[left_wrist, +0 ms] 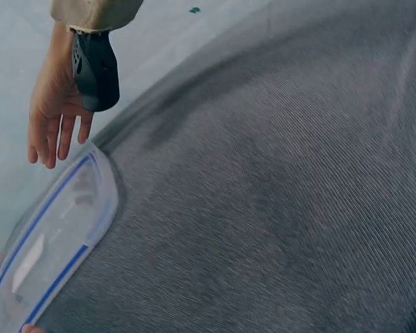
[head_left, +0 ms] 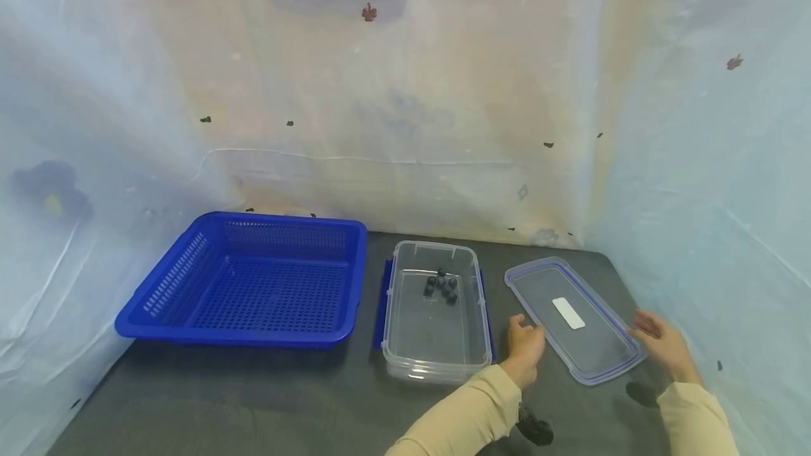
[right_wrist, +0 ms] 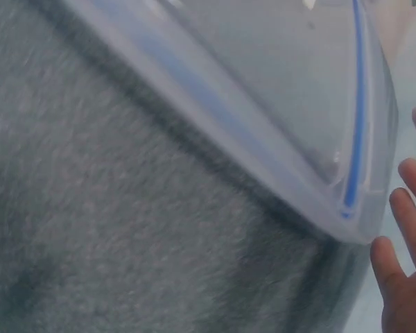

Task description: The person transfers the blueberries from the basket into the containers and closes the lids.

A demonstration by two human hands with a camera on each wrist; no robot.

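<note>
A clear rectangular plastic lid (head_left: pixel 586 329) with a blue-lined rim and a white label lies slanted on the dark table at the right. My left hand (head_left: pixel 525 349) is at its left long edge, and in the left wrist view one fingertip (left_wrist: pixel 30 328) shows right at the rim. At the lid's near right corner is my right hand (head_left: pixel 665 347); the right wrist view shows its fingers (right_wrist: pixel 410 215) spread and straight beside that corner. Left of the lid stands a clear plastic box (head_left: pixel 437 336), uncovered, with several small dark round pieces (head_left: pixel 441 283) inside.
A blue perforated basket (head_left: pixel 253 335) stands at the left of the dark table (head_left: pixel 266 400). Blue side flaps (head_left: pixel 382 308) hang along the box. Pale patterned sheeting (head_left: pixel 412 90) rises behind the table and on both sides.
</note>
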